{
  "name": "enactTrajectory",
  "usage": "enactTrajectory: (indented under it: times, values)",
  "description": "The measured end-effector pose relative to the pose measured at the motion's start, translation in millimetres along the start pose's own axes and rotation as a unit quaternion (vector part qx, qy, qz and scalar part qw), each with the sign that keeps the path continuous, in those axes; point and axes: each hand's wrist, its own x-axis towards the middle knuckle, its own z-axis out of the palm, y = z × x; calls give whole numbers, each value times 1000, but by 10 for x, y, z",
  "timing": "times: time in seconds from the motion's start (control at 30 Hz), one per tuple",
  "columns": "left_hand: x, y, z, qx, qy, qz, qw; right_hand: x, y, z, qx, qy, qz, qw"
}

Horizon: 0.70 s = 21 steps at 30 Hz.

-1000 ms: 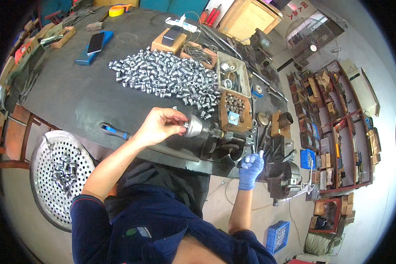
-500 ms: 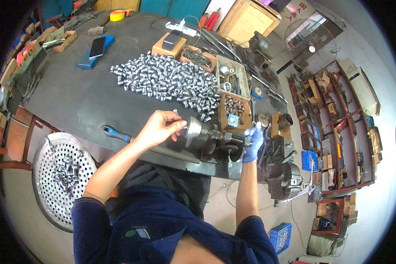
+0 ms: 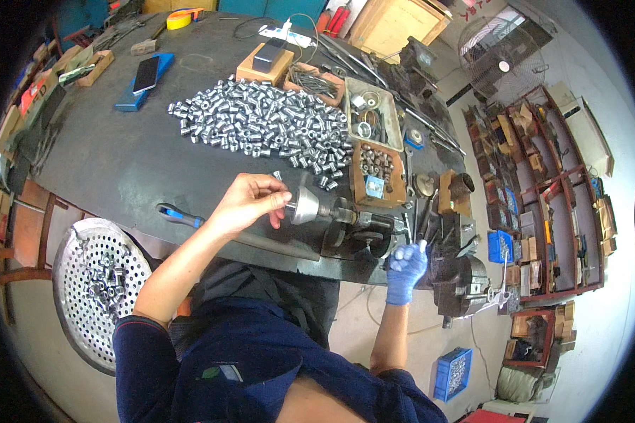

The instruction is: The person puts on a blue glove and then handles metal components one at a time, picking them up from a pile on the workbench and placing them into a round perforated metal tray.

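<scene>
My bare left hand (image 3: 250,202) is closed in a pinch at the left end of a small bench machine (image 3: 363,229), beside its silver cone-shaped head (image 3: 305,206). What lies between the fingertips is too small to make out. A small metal fitting (image 3: 277,175) shows just beyond these fingers. In a blue glove, my right hand (image 3: 406,269) is curled closed at the machine's right end, near the table's front edge; anything inside its grip is hidden. Behind the machine spreads a heap of shiny metal fittings (image 3: 261,120).
A blue-and-black handled tool (image 3: 180,214) lies left of my left hand. Boxes of small parts (image 3: 378,173) stand behind the machine. A perforated round metal stool (image 3: 70,289) carrying fittings is at lower left. A vise (image 3: 462,285) sits at the right, with a blue crate (image 3: 451,374) below.
My gloved right hand has come down and toward me, from the machine's right end to near the table edge. My left hand stays pinched at the cone. The whole view has shifted slightly.
</scene>
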Motion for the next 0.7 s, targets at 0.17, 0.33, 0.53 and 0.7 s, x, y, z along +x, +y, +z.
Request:
enactTrajectory:
  times: [0.17,0.33,0.53,0.7]
  values:
    - [-88,62,-86,30,17,7,999,641,332,71,-199,76,-105,971]
    - [-714,194,-662,145,123,-20,982,902,-105,580,-129,-14,-75,989]
    - [-2084,218,-1447,314,333,-113,882,154,-356,665,-20,-109,-199,974]
    - [-2515,163,-1623,698,352,-108,615,-205,-161,204,-2,-95,-70,993]
